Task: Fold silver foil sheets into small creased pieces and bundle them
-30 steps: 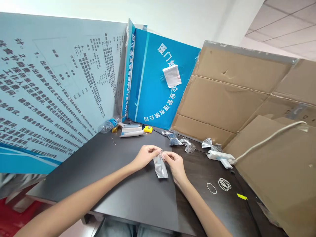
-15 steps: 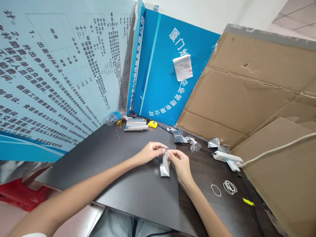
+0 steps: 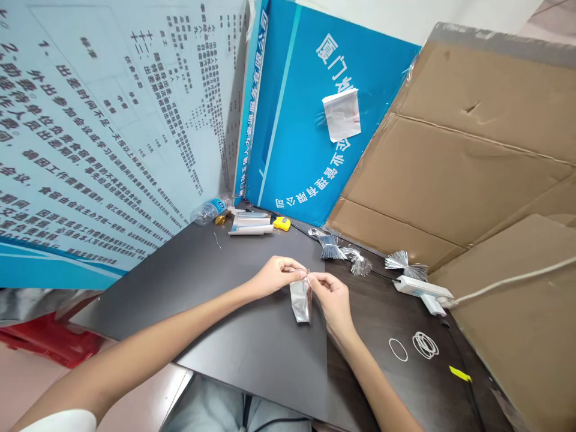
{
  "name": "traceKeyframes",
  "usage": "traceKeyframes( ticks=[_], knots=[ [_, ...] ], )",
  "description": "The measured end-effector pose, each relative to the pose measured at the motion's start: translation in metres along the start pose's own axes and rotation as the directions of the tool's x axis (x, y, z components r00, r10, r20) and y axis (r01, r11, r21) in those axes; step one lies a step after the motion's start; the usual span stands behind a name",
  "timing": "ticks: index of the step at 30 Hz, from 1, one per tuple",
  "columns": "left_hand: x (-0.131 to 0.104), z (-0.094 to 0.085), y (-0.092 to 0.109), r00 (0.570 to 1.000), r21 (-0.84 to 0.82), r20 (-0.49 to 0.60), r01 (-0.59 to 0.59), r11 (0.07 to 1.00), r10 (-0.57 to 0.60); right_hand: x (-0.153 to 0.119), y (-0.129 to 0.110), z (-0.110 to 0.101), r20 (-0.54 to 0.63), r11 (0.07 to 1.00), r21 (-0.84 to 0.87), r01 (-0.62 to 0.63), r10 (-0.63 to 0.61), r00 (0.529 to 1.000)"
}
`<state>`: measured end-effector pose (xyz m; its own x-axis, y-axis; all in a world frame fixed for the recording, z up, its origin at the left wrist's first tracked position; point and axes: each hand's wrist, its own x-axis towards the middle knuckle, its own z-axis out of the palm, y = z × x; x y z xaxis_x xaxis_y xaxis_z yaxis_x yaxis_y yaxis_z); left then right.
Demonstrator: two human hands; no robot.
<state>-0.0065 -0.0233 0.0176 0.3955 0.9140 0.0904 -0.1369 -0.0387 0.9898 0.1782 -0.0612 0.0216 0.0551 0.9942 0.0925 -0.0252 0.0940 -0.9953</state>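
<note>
Between my two hands hangs a small silvery plastic packet [image 3: 300, 303], pinched along its top edge above the dark table. My left hand [image 3: 279, 276] grips its upper left corner with thumb and fingers closed. From the other side my right hand [image 3: 332, 295] pinches the same top edge, fingertips almost touching those of the left. The packet's lower end is free and shiny. What exactly lies between the fingertips is too small to make out.
Toward the back lie a plastic bottle [image 3: 211, 209], a silver roll of film [image 3: 252, 224], a yellow tape measure [image 3: 282, 223] and bundles of twist ties [image 3: 333, 247]. At right are a white power strip [image 3: 423, 289], white rubber bands [image 3: 425, 345] and a yellow strip [image 3: 459, 374].
My fingertips have come closer together at the packet's top. Its front face has turned and looks wider now. The whole view has shifted slightly.
</note>
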Motion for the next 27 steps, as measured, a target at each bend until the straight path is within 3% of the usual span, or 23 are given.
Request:
traceKeyframes(
  ticks=[5,10,15,18,27],
  knots=[
    [0.0017,-0.0006,-0.0041,0.999,-0.066,-0.007,0.032,0.997,-0.033,0.0011,0.005,-0.0012,0.009,1.0,0.026,-0.007,0.007,1.0],
    [0.0011,0.0012,-0.0034,1.0,-0.027,-0.03,-0.007,1.0,0.006,0.001,0.005,0.0004,0.006,0.998,0.055,-0.025,0.025,1.0],
    [0.0001,0.0023,0.0007,0.992,0.03,-0.104,-0.063,0.998,0.066,-0.001,0.0013,0.0026,0.093,0.972,0.173,-0.157,0.143,0.985],
    [-0.0002,0.0026,0.0022,0.991,0.038,-0.115,-0.07,0.997,0.074,-0.0006,0.0017,0.0033,0.081,0.959,0.191,-0.21,0.197,0.977],
    [-0.0021,0.0058,-0.0012,0.983,-0.067,-0.185,-0.008,0.998,-0.004,0.0027,0.0072,0.0063,-0.002,0.989,0.098,-0.113,0.114,0.993]
  ],
)
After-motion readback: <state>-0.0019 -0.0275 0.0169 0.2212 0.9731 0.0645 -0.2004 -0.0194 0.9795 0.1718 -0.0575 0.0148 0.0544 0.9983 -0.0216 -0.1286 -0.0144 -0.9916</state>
